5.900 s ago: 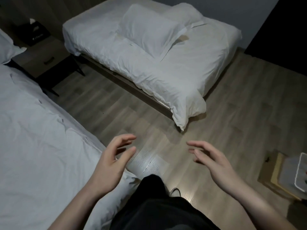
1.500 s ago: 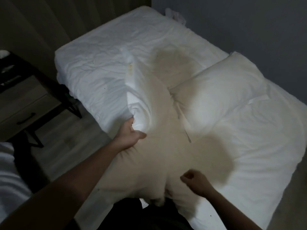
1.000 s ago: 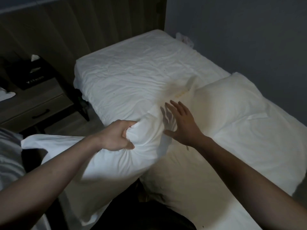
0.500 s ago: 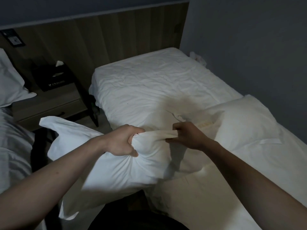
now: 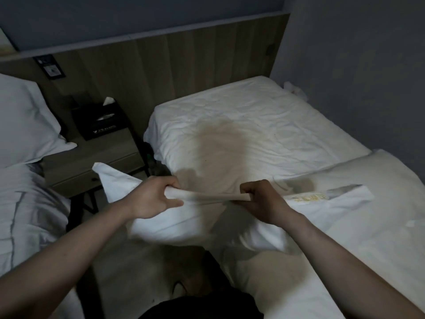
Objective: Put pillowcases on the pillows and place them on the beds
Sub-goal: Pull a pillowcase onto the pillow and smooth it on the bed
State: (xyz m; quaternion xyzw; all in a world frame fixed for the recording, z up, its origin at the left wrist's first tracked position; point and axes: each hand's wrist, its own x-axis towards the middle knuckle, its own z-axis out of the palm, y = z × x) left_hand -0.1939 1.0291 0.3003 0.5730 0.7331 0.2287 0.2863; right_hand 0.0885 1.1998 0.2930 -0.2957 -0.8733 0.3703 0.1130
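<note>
I hold a white pillow in its pillowcase (image 5: 174, 223) in front of me, above the near edge of the right bed (image 5: 253, 125). My left hand (image 5: 154, 196) is shut on the top edge of the pillowcase at its left. My right hand (image 5: 262, 199) is shut on the same edge further right, and the fabric is pulled taut between them. A second white pillow (image 5: 358, 180) lies on the right bed behind my right hand. Another pillow (image 5: 25, 120) rests at the head of the left bed (image 5: 27, 212).
A wooden nightstand (image 5: 92, 162) with a black tissue box (image 5: 99, 120) stands between the two beds. A wood-panel headboard wall (image 5: 184, 65) runs behind, and a grey wall (image 5: 358, 65) borders the right bed. The head end of the right bed bears only its sheet.
I walked up to the right bed and took the pillow off it. My right hand came onto the pillowcase edge, and both hands have moved apart, stretching the edge.
</note>
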